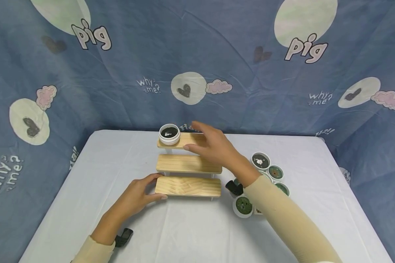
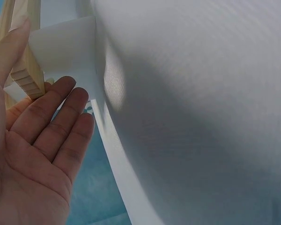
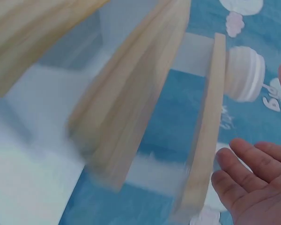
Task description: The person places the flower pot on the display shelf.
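Observation:
A three-step display stand (image 1: 188,186) of pale wooden boards stands on the white table. At its lowest board's left end my left hand (image 1: 136,197) pinches the wood between thumb and forefinger; the other fingers extend loosely in the left wrist view. A small white round jar (image 1: 169,134) with a dark top sits on the left end of the top board (image 3: 210,126). Over the right part of that board is my right hand (image 1: 214,144), fingers spread and holding nothing. The right wrist view shows a gap between its fingers and the white jar (image 3: 245,74).
Several similar round jars, among them a dark-topped one (image 1: 260,160) and a green-topped one (image 1: 243,205), cluster right of the stand, partly hidden by my right forearm. A blue printed cloth (image 1: 197,44) hangs behind the white table (image 1: 118,153).

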Available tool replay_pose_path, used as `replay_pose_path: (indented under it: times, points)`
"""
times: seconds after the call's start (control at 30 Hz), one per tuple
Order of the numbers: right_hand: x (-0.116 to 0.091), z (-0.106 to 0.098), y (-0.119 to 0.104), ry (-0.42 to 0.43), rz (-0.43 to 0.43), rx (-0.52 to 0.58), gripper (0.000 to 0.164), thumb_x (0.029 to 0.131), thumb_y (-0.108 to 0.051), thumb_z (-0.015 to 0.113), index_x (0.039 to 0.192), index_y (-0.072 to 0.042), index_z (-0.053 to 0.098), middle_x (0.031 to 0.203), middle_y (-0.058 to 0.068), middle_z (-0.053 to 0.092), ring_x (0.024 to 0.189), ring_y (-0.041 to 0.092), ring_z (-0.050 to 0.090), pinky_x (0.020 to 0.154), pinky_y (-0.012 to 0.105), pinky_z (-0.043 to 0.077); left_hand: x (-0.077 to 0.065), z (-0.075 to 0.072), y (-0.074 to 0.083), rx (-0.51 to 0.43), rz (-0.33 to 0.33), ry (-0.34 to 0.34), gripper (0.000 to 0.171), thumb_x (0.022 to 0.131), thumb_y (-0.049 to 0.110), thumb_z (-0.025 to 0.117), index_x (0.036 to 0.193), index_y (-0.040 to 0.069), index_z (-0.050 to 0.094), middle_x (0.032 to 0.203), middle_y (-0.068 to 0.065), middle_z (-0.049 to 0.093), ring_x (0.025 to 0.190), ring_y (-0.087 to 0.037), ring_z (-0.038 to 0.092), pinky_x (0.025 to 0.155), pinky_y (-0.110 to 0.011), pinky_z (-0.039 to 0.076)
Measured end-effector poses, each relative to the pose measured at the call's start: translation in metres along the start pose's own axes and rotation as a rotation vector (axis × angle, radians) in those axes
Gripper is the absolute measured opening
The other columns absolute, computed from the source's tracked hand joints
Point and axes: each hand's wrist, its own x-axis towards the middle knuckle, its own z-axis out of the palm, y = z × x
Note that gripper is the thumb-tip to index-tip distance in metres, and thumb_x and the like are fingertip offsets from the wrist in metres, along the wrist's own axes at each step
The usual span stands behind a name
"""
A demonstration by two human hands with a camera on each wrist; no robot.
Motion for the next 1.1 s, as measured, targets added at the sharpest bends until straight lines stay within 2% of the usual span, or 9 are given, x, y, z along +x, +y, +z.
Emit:
replay_pose_path:
  times: [0.2,0.3,0.57,0.77,0.87,1.1]
  points:
    - [-0.04,-0.019,0.013,0.058,0.03,0.011,0.077,0.095,-0.047,0.077,0.158,-0.014,0.046,0.154,0.004,0.054,0.144,0.022,0.048,0.119,0.046,0.038,0.0,0.0,0.001,0.013,-0.009,0.005,0.074,0.083,0.045,0.087,0.142,0.01,0.061,0.137,-0.01,0.068,0.134,-0.038,0.058,0.109,-0.061,0.046]
    - [-0.062,-0.027,0.019,0.056,0.022,-0.012,0.076,0.096,-0.045,0.078,0.157,-0.013,0.047,0.154,0.004,0.054,0.145,0.025,0.047,0.118,0.05,0.039,0.0,0.0,0.002,0.014,-0.01,0.002,0.073,0.083,0.044,0.088,0.142,0.01,0.061,0.137,-0.01,0.068,0.133,-0.038,0.058,0.109,-0.06,0.046]
    - [-0.121,-0.028,0.036,0.03,0.042,-0.075,0.073,0.094,-0.039,0.081,0.155,-0.014,0.05,0.154,0.006,0.053,0.143,0.03,0.047,0.113,0.056,0.044,-0.001,-0.002,0.004,0.015,-0.013,-0.001,0.07,0.083,0.041,0.088,0.141,0.011,0.062,0.136,-0.008,0.069,0.132,-0.037,0.059,0.109,-0.059,0.047]
    - [-0.166,-0.029,0.047,0.083,0.071,-0.109,0.071,0.091,-0.031,0.085,0.153,-0.016,0.052,0.152,0.008,0.054,0.141,0.033,0.048,0.109,0.061,0.045,0.0,-0.002,0.006,0.014,-0.02,-0.007,0.071,0.084,0.043,0.088,0.142,0.011,0.061,0.136,-0.008,0.069,0.132,-0.036,0.059,0.109,-0.059,0.047]
    - [-0.189,-0.028,0.056,0.129,0.072,-0.152,0.071,0.088,-0.026,0.088,0.15,-0.014,0.054,0.148,0.009,0.057,0.137,0.032,0.052,0.107,0.059,0.048,0.0,-0.002,0.007,0.016,-0.02,-0.011,0.072,0.084,0.044,0.087,0.142,0.011,0.061,0.136,-0.008,0.069,0.132,-0.036,0.06,0.108,-0.059,0.048]
    - [-0.228,-0.021,0.072,0.214,0.08,-0.292,0.072,0.08,-0.026,0.093,0.142,-0.005,0.061,0.137,0.008,0.064,0.127,0.027,0.057,0.108,0.041,0.045,0.001,-0.003,0.008,0.026,-0.028,-0.021,0.074,0.084,0.044,0.087,0.144,0.011,0.059,0.138,-0.01,0.068,0.133,-0.038,0.059,0.108,-0.06,0.047]
